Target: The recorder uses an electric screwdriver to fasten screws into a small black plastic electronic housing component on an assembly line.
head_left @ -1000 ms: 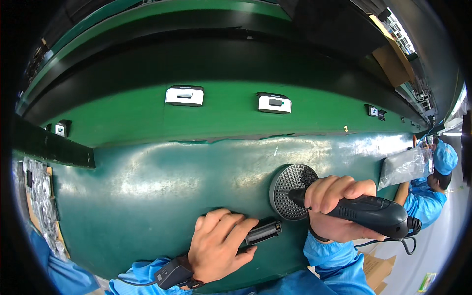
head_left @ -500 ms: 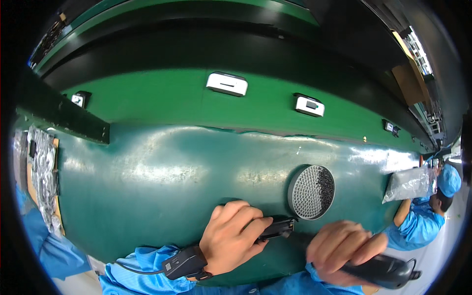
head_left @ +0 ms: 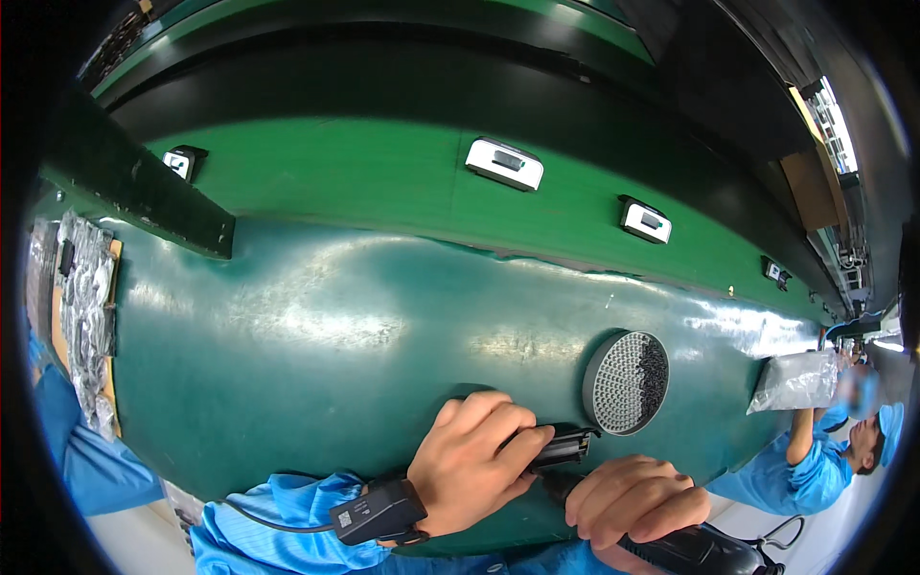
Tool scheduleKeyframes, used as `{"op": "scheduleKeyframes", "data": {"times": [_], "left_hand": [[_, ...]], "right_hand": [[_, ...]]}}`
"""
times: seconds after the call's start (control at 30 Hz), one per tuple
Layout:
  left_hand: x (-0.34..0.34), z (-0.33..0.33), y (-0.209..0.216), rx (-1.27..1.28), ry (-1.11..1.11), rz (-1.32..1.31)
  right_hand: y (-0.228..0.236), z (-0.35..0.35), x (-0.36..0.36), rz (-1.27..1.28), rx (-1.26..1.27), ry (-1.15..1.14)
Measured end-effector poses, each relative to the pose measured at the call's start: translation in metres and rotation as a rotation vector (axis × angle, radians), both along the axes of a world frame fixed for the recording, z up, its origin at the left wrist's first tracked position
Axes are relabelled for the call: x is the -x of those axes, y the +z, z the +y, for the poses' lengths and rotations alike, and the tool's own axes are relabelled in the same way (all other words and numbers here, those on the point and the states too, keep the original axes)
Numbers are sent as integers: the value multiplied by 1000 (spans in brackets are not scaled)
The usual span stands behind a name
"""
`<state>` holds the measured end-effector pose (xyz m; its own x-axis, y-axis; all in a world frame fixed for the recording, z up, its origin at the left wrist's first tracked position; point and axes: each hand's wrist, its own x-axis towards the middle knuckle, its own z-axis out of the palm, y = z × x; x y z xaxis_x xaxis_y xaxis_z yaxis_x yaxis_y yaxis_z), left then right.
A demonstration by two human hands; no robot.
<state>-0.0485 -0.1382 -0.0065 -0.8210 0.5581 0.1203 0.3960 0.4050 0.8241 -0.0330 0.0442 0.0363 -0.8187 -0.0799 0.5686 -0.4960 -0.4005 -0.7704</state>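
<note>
My left hand point(head_left: 479, 460) is closed around a small black plastic housing point(head_left: 565, 447) on the bench, its open end facing right with a small metallic bit showing. A black electric screwdriver point(head_left: 685, 551) is wrapped in my right hand point(head_left: 637, 503), its body pointing down to the right with a looped cord at the rear. The front of the screwdriver comes out left of my fingers, right below the housing. Whether its tip touches the housing, I cannot tell. Just beyond my hands stands a round grey tray point(head_left: 599, 379) with a dimpled floor and small black screws heaped along its right side.
Beyond the green bench point(head_left: 287, 383) runs a green belt point(head_left: 383, 172) carrying white-and-black devices point(head_left: 505, 165). A dark post point(head_left: 144, 196) juts in at left, near plastic-wrapped parts point(head_left: 88, 316). At right, a co-worker in blue point(head_left: 805, 470) sits near a clear plastic bag point(head_left: 795, 380).
My right hand has come left with the screwdriver, bringing its front close to the housing. My left hand keeps its hold. The devices on the belt have shifted right, and the view has turned slightly.
</note>
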Motion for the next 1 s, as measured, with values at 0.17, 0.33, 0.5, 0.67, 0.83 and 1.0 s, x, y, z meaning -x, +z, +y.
{"op": "scheduleKeyframes", "data": {"times": [0.17, 0.33, 0.5, 0.67, 0.83, 1.0], "left_hand": [[0, -6, 2, 8, -2, -7], [1, -11, 3, 11, 4, -11], [1, -11, 7, 8, -3, 10], [1, -10, 10, 41, -3, 24], [-2, -10, 12, 50, -13, 28], [-3, -10, 19, 141, 30, 64]], "right_hand": [[3, -6, -1, -25, 2, -24], [3, -13, 0, -59, -36, -19], [4, -10, -4, -52, -246, -12], [-10, -9, -10, -82, 6, 2], [7, 18, -10, -199, 66, -118], [17, 62, -9, -223, 298, -359]]}}
